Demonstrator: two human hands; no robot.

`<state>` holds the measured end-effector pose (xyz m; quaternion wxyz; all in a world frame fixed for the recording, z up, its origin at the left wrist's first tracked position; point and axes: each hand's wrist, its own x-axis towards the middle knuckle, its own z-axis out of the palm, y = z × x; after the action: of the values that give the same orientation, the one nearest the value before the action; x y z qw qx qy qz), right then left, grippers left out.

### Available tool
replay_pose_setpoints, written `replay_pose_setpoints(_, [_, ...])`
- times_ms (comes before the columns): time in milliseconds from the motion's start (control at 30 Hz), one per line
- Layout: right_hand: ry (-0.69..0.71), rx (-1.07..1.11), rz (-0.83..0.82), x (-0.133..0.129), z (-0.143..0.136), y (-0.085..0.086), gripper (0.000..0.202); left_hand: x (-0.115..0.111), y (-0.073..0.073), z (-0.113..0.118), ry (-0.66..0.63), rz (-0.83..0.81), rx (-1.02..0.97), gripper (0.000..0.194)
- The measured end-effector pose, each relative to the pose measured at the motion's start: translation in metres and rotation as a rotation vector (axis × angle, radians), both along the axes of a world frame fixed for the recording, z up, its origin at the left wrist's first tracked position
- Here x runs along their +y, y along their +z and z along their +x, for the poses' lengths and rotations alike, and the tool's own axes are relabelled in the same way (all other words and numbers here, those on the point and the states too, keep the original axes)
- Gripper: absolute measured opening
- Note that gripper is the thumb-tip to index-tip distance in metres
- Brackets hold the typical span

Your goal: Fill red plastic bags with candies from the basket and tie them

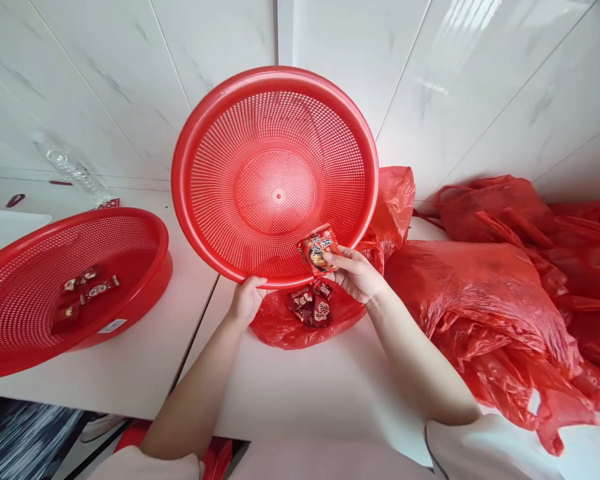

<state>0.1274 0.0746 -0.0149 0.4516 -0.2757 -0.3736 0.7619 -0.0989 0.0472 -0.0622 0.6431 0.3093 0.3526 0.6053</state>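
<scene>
My left hand [248, 301] grips the lower rim of a round red mesh basket [279, 160], which is tipped up so its inside faces me. Between the thumb and fingers of my right hand [357, 275] is a red snack packet [319, 251], over the basket's lower right rim. No other item shows inside this basket. Below the rim, several small dark red packets [321, 311] lie on an open red plastic bag [280, 328] on the white table.
A second red basket [163, 257] with several small packets [100, 289] stands at the left. Red plastic bags [480, 293] are heaped at the right. A clear bottle [75, 170] lies near the tiled wall. A person's dark patterned clothing [25, 437] shows at lower left.
</scene>
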Motion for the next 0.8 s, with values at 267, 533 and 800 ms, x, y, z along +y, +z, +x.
replay_pose_setpoints(267, [0.013, -0.098, -0.002, -0.002, 0.001, 0.002, 0.029, 0.005, 0.009, -0.008, 0.082, 0.020, -0.019, 0.038])
replay_pose_setpoints(533, [-0.004, -0.287, 0.201, 0.001, 0.011, 0.006, 0.035, 0.006, 0.013, -0.010, 0.059, 0.047, 0.006, 0.036])
replay_pose_setpoints(800, [-0.054, -0.696, 0.487, 0.005, 0.023, -0.002, 0.043, 0.006, 0.011, -0.011, 0.106, 0.038, 0.040, 0.024])
